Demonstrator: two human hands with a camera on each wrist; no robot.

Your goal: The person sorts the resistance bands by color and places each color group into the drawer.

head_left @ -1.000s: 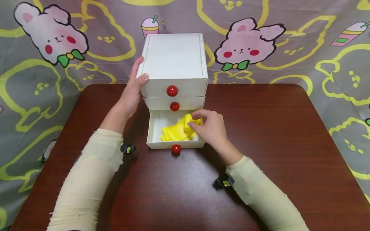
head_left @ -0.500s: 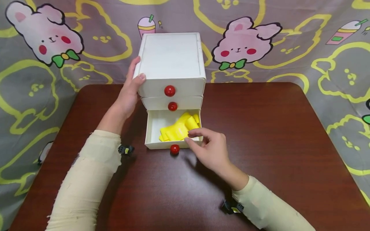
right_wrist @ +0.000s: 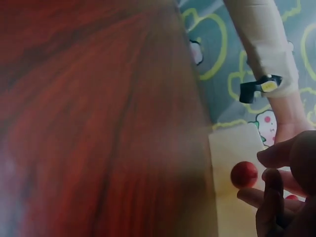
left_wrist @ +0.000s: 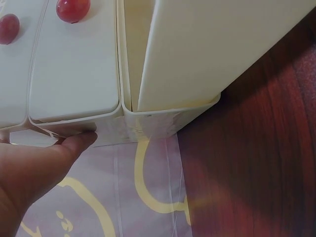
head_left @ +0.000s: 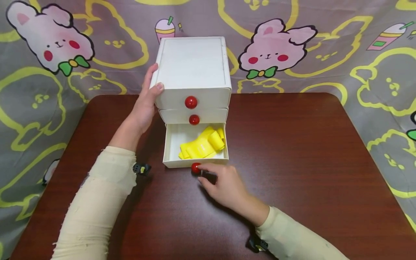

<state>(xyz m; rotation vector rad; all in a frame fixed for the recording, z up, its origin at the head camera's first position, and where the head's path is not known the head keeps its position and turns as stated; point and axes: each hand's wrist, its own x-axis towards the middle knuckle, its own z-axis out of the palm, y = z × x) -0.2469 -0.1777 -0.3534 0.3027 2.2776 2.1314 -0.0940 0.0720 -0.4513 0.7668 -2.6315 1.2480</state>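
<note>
A small white drawer cabinet [head_left: 193, 63] has its bottom drawer [head_left: 172, 139] pulled out. Inside that drawer lies a folded yellow cloth-like strip [head_left: 203, 146]; its exact kind is unclear. My left hand [head_left: 145, 104] rests against the cabinet's left side, fingers extended, thumb at the upper front corner; the left wrist view shows its thumb [left_wrist: 79, 143] touching the side. My right hand [head_left: 229, 186] is at the bottom drawer's red knob [head_left: 195, 168], also seen as a red knob [right_wrist: 244, 175] in the right wrist view. Its thumb and index finger are spread apart beside the knob.
The two upper drawers are shut, each with a red knob [head_left: 191, 102]. A dark brown wooden table [head_left: 292, 155] carries the cabinet. Behind and at the sides hangs a grey cartoon-print curtain [head_left: 201, 18].
My right hand has moved from the yellow strip, out over the drawer's front, and left to the red knob. It has let go of the strip, which stays in the drawer. The left hand keeps its place.
</note>
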